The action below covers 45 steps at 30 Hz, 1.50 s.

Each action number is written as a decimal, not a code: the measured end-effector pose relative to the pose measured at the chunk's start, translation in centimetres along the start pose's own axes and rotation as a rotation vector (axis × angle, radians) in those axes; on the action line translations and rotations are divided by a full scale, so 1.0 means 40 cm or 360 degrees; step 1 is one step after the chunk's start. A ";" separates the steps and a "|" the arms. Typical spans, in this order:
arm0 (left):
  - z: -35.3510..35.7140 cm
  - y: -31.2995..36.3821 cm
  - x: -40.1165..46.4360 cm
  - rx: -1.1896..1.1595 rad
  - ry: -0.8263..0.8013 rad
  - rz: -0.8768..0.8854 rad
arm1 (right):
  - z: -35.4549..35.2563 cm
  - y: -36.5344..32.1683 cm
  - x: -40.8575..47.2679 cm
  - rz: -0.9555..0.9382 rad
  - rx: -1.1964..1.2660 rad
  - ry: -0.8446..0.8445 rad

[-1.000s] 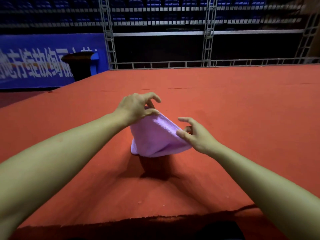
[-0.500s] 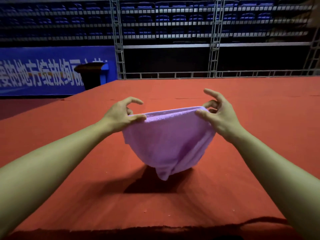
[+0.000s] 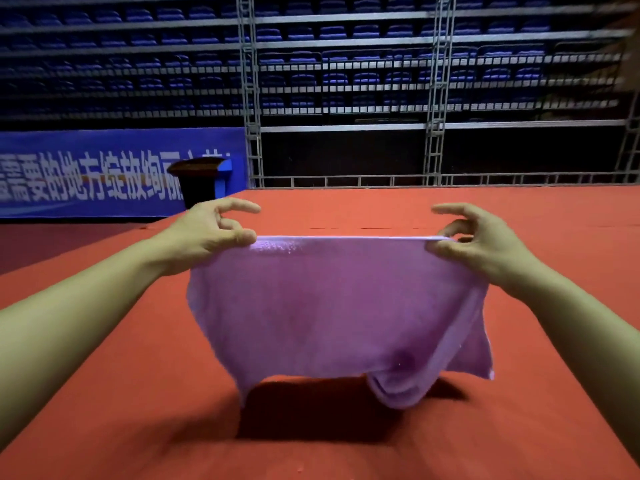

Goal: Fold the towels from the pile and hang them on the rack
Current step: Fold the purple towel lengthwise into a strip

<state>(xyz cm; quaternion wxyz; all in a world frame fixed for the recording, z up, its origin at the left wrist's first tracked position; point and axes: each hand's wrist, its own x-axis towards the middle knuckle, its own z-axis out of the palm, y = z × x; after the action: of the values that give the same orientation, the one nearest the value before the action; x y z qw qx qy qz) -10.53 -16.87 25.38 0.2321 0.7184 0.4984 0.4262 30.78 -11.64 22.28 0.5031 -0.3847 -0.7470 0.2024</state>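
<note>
Lilac terry-cloth towel (image 3: 332,306) is held up in the air btwn both hands, above the red felt-covered worktop (image 3: 104,393). Top edge is stretched flat & nearly level from one hand to the other; rest hangs down toward the worktop as one sheet. Lower edge is uneven: left bottom corner drops to a point, a rounded fold sags lower right of centre, and a flap sticks out past the right side under the right wrist. Bottom edge is close over the worktop w/ a dark shadow right beneath; can't tell if the lowest fold touches the surface.

Left hand (image 3: 211,233) pinches the top left corner btwn thumb & a bent finger, index finger held out straight above, off the cloth. Right hand (image 3: 485,240) pinches the top right corner the same way, thumb on the near side, index finger extended above & clear of the fabric. Both bare forearms reach in from the lower corners of the view, well apart.

Further out: blue banner w/ white characters (image 3: 86,174) at far left, a dark bin-like stand w/ a blue side (image 3: 201,183) just in front of it, grey metal truss frames (image 3: 251,98) behind the worktop's far edge, rows of blue stadium seats (image 3: 346,77) beyond.
</note>
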 end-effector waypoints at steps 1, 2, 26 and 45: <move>0.003 -0.018 0.007 0.0006 -0.0062 -0.0069 | 0.014 0.021 0.012 0.0063 -0.0044 -0.0084; 0.011 -0.043 0.013 0.0011 -0.0117 -0.0147 | 0.033 0.048 0.022 0.0126 -0.0093 -0.0158; -0.129 -0.245 0.411 0.0401 0.0797 0.0104 | 0.215 0.204 0.471 -0.0122 -0.0172 0.0188; 0.135 -0.702 -0.355 0.0963 0.0160 -0.0375 | 0.446 0.415 -0.349 -0.0032 -0.0455 -0.0814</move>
<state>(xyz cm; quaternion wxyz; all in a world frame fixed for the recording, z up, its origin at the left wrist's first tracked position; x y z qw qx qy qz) -22.52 -18.23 -4.17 0.0309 0.6703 0.6929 0.2639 23.52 -10.66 -4.81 0.2410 -0.3807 -0.8743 0.1807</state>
